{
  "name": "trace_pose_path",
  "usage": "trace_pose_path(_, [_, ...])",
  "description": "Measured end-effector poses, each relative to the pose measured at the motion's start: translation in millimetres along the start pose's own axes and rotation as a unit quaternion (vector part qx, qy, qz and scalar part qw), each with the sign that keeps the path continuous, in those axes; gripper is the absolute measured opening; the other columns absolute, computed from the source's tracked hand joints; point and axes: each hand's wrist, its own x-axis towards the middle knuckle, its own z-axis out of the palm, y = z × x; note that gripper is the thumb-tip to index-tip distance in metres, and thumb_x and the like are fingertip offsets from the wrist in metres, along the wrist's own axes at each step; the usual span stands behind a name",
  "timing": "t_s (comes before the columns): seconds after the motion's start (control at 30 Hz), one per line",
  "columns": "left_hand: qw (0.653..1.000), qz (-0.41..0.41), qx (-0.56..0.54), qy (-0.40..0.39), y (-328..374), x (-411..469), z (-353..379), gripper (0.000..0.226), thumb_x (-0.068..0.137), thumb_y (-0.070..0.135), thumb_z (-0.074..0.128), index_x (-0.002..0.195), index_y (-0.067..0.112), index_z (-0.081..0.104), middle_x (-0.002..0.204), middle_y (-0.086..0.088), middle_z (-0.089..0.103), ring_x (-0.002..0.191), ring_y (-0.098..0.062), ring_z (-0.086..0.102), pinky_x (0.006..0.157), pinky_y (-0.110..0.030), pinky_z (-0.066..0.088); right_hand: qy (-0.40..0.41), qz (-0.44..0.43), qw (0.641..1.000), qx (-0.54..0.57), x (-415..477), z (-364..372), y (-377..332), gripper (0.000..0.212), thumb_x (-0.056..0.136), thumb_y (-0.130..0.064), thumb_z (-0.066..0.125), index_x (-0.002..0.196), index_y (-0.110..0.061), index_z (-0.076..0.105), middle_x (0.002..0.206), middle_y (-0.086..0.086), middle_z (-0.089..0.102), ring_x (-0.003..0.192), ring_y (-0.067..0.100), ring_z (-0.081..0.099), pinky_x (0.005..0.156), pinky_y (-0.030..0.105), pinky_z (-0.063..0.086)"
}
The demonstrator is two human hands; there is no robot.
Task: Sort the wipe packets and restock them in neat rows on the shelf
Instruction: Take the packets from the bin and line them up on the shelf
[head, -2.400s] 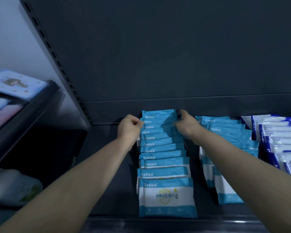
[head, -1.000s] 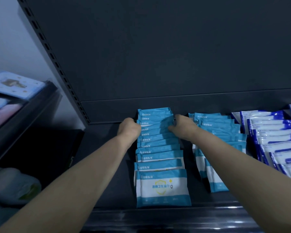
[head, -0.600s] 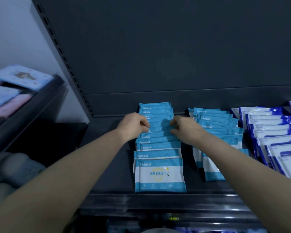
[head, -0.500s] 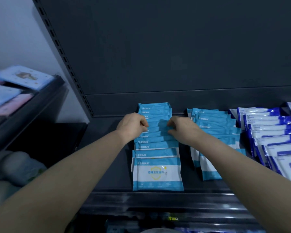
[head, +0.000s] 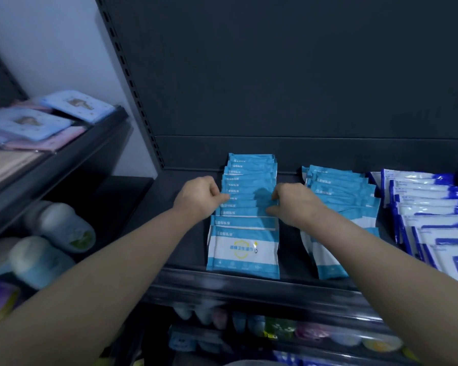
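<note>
On the dark shelf the left hand, fingers curled, pinches the left edge of the light-blue packet row near its middle — the right hand pinches the right edge likewise; further right lie a second light-blue row and dark-blue packets

Dark back panel, slotted upright, shelf, pale wall at left.
</note>
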Motion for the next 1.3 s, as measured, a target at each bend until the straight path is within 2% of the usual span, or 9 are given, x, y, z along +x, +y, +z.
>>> trace_pose_path(0.13, [0.997,0.015,-0.057,-0.053,-5.7,-12.2,-7.7,0.027,0.073,0.040,0.082,0.073,0.018,0.067,0.069,0.009,0.063,0.065,-0.006,0.056,0.063,-0.023,0.048,0.015,-0.006,1.000,0.027,-11.1,0.3,-4.7,0.033,0.089,-0.024,0.061,0.119,-0.015,0.049,0.100,0.009,0.063,0.092,0.028,0.059,0.068,0.033,0.044])
trace_pose_path(0.3, [0.993,0.045,0.012,-0.107,0.1,-11.7,-14.7,0.009,0.078,0.032,0.079,0.077,0.029,0.070,0.080,0.017,0.066,0.082,-0.003,0.063,0.076,-0.025,0.053,-0.020,0.001,1.000,-0.014,-22.8,2.3,-14.2,0.012,0.087,-0.030,0.064,0.098,-0.024,0.064,0.116,0.003,0.044,0.101,0.026,0.054,0.080,0.034,0.047])
trace_pose_path(0.5, [0.975,0.120,0.150,-0.115,9.7,-8.2,-8.8,0.015,0.090,0.012,0.057,0.080,0.024,0.058,0.089,0.008,0.055,0.086,-0.014,0.055,0.068,-0.026,0.043,-0.026,0.054,0.998,-0.017,-15.6,16.6,-17.0,0.021,0.091,-0.016,0.058,0.109,-0.007,0.064,0.118,0.007,0.046,0.097,0.031,0.058,0.081,0.037,0.051])
trace_pose_path(0.67, [0.980,0.107,0.130,-0.104,6.4,-6.5,-5.6,0.016,0.091,0.014,0.052,0.080,0.026,0.055,0.093,0.009,0.053,0.089,-0.014,0.052,0.061,-0.023,0.036,-0.017,0.063,0.998,-0.007,-13.9,18.6,-20.8,0.020,0.090,-0.006,0.055,0.110,-0.005,0.062,0.117,0.011,0.053,0.101,0.031,0.057,0.079,0.035,0.049])
trace_pose_path(0.73, [0.979,0.128,0.146,-0.059,4.7,-9.1,-3.9,0.011,0.093,0.018,0.055,0.100,0.025,0.061,0.108,0.006,0.050,0.104,-0.016,0.049,0.074,-0.028,0.043,-0.008,0.067,0.998,0.008,-19.0,18.3,-21.1,0.025,0.090,-0.002,0.053,0.113,-0.008,0.059,0.117,0.013,0.056,0.101,0.030,0.057,0.074,0.033,0.047])
trace_pose_path(0.83, [0.983,0.135,0.081,-0.090,3.4,-17.1,0.2,0.040,0.101,0.025,0.047,0.140,0.019,0.043,0.143,0.003,0.038,0.128,-0.018,0.040,0.101,-0.033,0.040,-0.018,0.088,0.993,0.076,-30.7,19.9,-22.5,0.049,0.090,0.002,0.046,0.137,-0.011,0.039,0.125,0.016,0.053,0.107,0.031,0.056,0.071,0.033,0.043])
trace_pose_path(0.93, [0.976,0.136,0.081,-0.151,3.5,-24.9,6.7,0.036,0.102,0.021,0.041,0.137,0.013,0.045,0.146,0.001,0.036,0.122,-0.017,0.045,0.100,-0.031,0.041,-0.043,0.091,0.991,0.089,-38.1,22.9,-25.0,0.054,0.092,-0.002,0.045,0.144,-0.011,0.035,0.136,0.014,0.048,0.116,0.030,0.053,0.082,0.034,0.048])
trace_pose_path(1.07, [0.985,0.131,0.086,-0.077,23.5,-26.8,2.7,0.048,0.102,0.025,0.043,0.147,0.013,0.033,0.158,-0.003,0.020,0.139,-0.024,0.030,0.108,-0.036,0.033,0.057,0.077,0.990,0.101,-50.2,14.5,-14.7,0.045,0.092,-0.002,0.044,0.135,-0.014,0.050,0.131,0.011,0.057,0.116,0.029,0.055,0.088,0.033,0.048])
trace_pose_path(1.3, [0.972,0.208,0.054,-0.089,84.3,-24.5,24.0,0.027,0.097,0.021,0.054,0.122,0.021,0.064,0.132,0.001,0.059,0.124,-0.021,0.051,0.101,-0.036,0.044,0.145,0.092,0.983,0.072,-75.5,-11.1,58.7,0.047,0.087,0.007,0.044,0.117,-0.020,0.067,0.120,0.000,0.066,0.112,0.019,0.060,0.091,0.034,0.050])
